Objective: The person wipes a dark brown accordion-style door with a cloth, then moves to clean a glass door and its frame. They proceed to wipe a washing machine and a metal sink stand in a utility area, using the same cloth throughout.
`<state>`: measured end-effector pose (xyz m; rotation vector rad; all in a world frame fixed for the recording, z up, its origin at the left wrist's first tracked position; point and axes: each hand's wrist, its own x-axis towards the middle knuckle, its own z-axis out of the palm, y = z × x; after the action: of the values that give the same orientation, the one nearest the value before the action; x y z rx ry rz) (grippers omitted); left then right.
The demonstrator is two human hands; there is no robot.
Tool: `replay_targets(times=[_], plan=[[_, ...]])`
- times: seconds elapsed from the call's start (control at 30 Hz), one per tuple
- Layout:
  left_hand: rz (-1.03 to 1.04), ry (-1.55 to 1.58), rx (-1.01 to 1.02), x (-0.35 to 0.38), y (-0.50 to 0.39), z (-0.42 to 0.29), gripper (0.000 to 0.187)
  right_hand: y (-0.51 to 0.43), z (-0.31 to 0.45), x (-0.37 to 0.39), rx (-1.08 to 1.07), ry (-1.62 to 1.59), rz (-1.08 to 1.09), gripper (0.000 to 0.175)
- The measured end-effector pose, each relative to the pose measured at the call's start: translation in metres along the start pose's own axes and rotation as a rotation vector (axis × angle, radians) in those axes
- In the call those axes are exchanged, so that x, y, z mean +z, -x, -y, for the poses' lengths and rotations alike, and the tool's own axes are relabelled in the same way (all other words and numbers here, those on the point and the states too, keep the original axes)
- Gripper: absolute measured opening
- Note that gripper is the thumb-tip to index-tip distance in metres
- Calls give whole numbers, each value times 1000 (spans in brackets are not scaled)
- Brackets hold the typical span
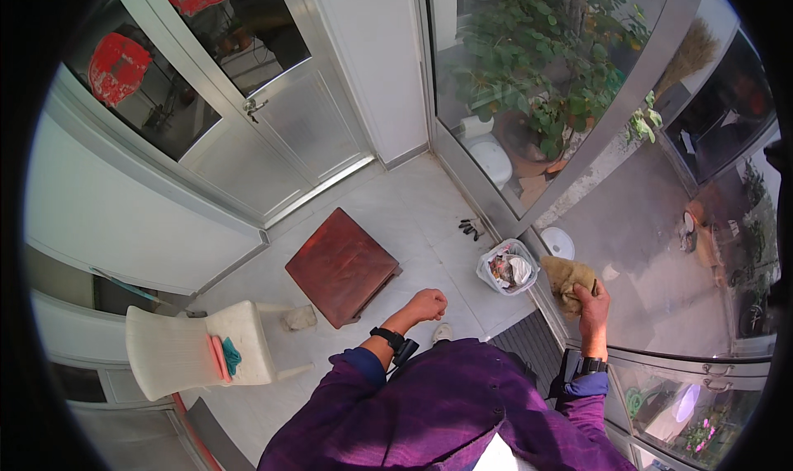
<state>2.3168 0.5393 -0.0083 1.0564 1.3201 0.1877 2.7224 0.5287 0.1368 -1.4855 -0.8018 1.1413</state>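
A crumpled tan cloth (pixel 562 279) is bunched between the thumb and fingers of my right hand (pixel 593 304), held out to the right by the aluminium doorway. My left hand (pixel 427 305) hovers in front of my body, its fingers curled in with nothing visible in them. Below and right of that hand, a small bin with a white plastic liner (pixel 481 268) holds crumpled litter. A reddish-brown square low table (pixel 341 266) stands on the tiled floor to the left of my left hand.
A white plastic chair (pixel 179 341) at left bears pink and teal cloths (pixel 228 356). Near the bin lies a work glove (pixel 473 227). A glazed aluminium-framed panel (pixel 551 87) and a double door (pixel 272 136) bound the space. Dark ribbed mat (pixel 526 344) lies at the threshold.
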Motion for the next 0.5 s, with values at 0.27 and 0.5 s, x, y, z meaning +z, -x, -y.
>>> replay_targets(times=[0.27,0.5], plan=[[-122,330,-73,-39,16,17,25,-66,-5,98,113,96,318,31],[-188,305,-52,-67,2,-9,27,-142,-13,167,146,135,561,33]])
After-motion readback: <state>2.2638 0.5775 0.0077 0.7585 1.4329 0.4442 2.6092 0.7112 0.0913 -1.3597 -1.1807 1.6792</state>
